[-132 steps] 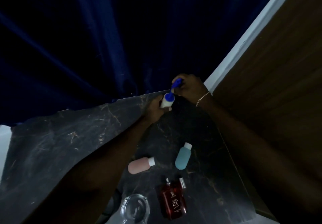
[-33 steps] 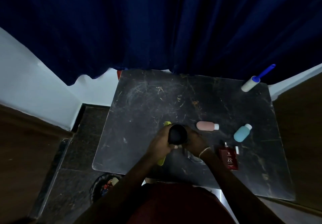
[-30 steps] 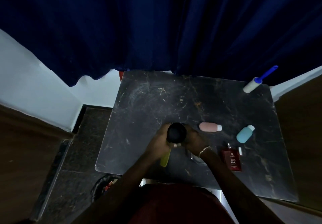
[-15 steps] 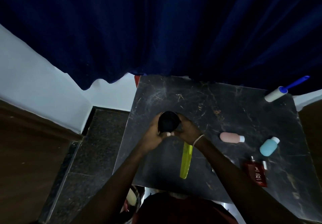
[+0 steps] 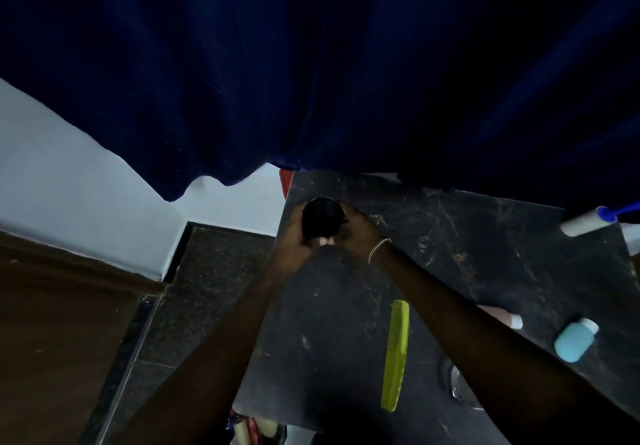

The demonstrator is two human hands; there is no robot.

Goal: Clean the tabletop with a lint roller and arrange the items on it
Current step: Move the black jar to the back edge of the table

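A person is reaching both arms forward over a dark marble worktop (image 5: 485, 261), seen from above in dim light. The left hand (image 5: 294, 240) and the right hand (image 5: 356, 233) are wrapping around a round black container (image 5: 322, 218) from either side, each grip closed against it, at the worktop's far left corner. Whether the container is resting on the surface or lifted just above it cannot be told. A thin bracelet (image 5: 379, 249) is circling the right wrist.

The lint roller (image 5: 585, 221), white with a blue handle, is lying at the far right edge of the worktop, well apart from both hands. A yellow-green comb (image 5: 396, 354) is lying flat near the front edge, between the two forearms. To the right, a pink bottle (image 5: 505, 316) is lying partly hidden behind the right forearm, with a light blue bottle (image 5: 575, 339) just beside it. A dark blue curtain (image 5: 311, 64) is hanging behind the worktop.
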